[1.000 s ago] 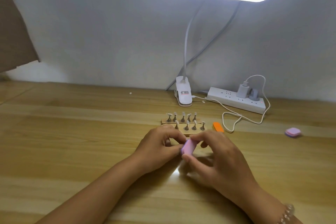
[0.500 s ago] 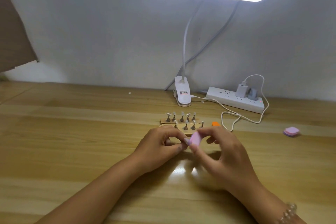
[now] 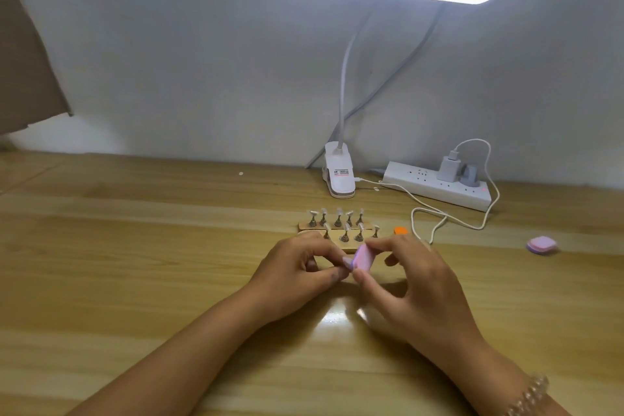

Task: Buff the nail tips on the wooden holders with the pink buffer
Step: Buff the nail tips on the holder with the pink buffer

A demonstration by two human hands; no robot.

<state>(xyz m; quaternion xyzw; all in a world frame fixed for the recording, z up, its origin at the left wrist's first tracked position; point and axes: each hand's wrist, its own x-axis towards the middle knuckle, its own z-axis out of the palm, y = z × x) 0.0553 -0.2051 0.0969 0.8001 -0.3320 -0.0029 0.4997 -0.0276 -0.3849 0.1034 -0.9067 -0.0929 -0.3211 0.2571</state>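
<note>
Pinching the pink buffer (image 3: 364, 257) in my right hand (image 3: 415, 280), I pressed it against the nail tip (image 3: 347, 262) gripped by my left hand (image 3: 297, 270), just before the wooden holders (image 3: 337, 240); short, light strokes seemed wisest.

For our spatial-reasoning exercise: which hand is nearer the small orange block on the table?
Right. The right hand lies just in front of the orange block; the left hand lies farther left, in front of the wooden holders' left end.

The right hand (image 3: 417, 284) has slid the pink buffer (image 3: 364, 258) slightly upward
</note>
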